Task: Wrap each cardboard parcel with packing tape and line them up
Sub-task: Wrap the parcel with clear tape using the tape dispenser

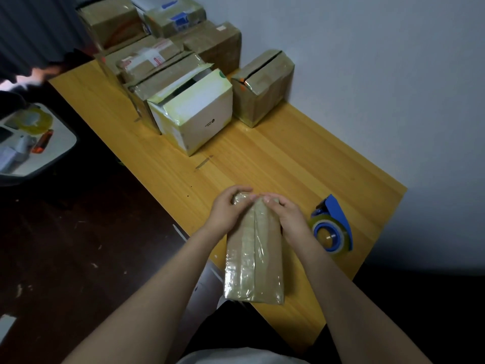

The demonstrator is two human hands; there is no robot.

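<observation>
A long brown cardboard parcel [254, 256], shiny with clear tape, lies on the wooden table [301, 158] in front of me. My left hand [228, 208] grips its far left corner, fingers curled over the end. My right hand [286, 214] holds the far right side, thumb and fingers pressing the tape at the top seam. A blue tape dispenser [332, 228] with a clear roll sits just right of the parcel. Several taped parcels stand in a row at the far end, among them a white box [194, 114] and a brown box [262, 88].
More stacked brown boxes [157, 43] fill the table's far left corner against the white wall. A grey tray [31, 137] with tape rolls and an orange cutter sits off the table to the left. Dark floor lies left of the table.
</observation>
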